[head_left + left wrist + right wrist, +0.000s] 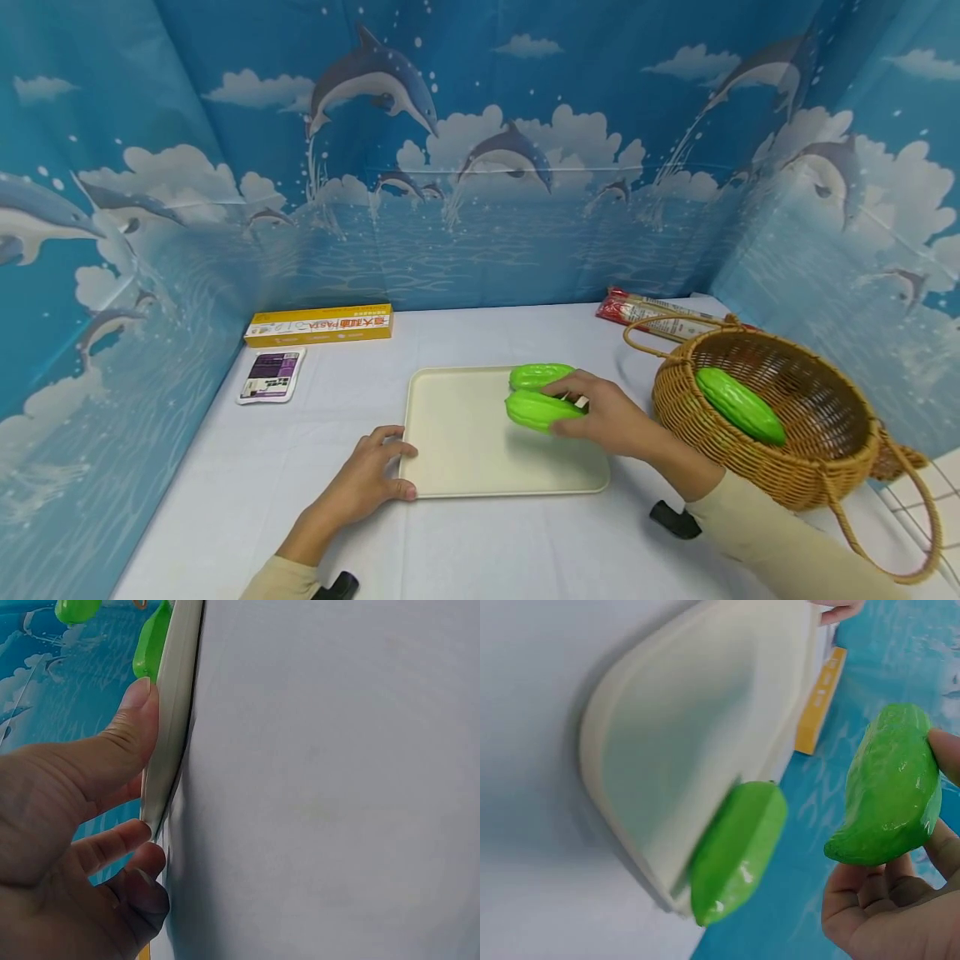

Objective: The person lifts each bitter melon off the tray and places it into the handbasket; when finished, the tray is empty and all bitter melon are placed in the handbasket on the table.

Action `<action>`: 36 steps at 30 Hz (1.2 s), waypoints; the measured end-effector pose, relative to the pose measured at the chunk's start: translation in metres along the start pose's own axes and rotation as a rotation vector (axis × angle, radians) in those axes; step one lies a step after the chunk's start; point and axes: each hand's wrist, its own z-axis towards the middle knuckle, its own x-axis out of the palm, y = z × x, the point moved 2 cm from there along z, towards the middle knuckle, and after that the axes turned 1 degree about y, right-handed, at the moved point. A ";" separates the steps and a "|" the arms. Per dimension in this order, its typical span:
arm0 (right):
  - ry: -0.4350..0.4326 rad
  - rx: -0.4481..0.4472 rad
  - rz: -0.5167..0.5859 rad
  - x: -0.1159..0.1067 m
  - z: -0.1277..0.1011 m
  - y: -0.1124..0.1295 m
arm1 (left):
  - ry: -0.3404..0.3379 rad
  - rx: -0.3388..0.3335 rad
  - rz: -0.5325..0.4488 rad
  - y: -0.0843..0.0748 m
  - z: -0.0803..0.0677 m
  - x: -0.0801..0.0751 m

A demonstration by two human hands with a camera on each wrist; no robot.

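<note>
A cream rectangular tray point(465, 462) lies on the white tabletop. My left hand point(366, 475) grips its left rim near the front corner, thumb and fingers on the edge; the left wrist view shows the thumb point(127, 735) against the rim. My right hand point(600, 417) holds a bright green, bumpy bitter melon point(536, 410) by its right end, thumb on one side and fingers on the other. This melon point(892, 791) hangs above the tray. A second bitter melon point(538, 375) lies at the tray's back right, partly covered by the right hand.
At the right stands a wicker basket point(675, 400) with another bitter melon point(738, 406) inside. Behind it lies a red and clear packet point(645, 310). A yellow pasta box point(318, 325) and a white and purple pouch point(272, 377) lie back left. A dolphin-print curtain point(480, 242) encloses the table.
</note>
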 end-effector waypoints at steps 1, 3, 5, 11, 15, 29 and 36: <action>0.004 0.004 0.007 -0.003 -0.002 0.002 | 0.001 0.000 -0.001 0.000 0.000 0.000; 0.004 0.008 0.019 -0.010 -0.006 0.005 | 0.003 0.000 0.000 0.000 0.000 0.000; -0.007 0.016 0.019 -0.017 -0.010 0.009 | 0.004 0.003 0.005 0.001 0.000 0.000; -0.055 0.016 0.006 -0.041 -0.025 0.019 | 0.001 0.022 0.018 0.000 -0.001 -0.001; -0.064 0.033 0.002 -0.055 -0.035 0.022 | 0.003 0.019 0.013 0.001 -0.001 0.000; -0.048 0.107 -0.118 -0.115 -0.070 0.019 | 0.006 0.003 0.023 -0.001 -0.001 0.000; -0.101 0.141 -0.165 -0.148 -0.087 0.005 | 0.004 -0.002 0.022 0.000 0.000 0.001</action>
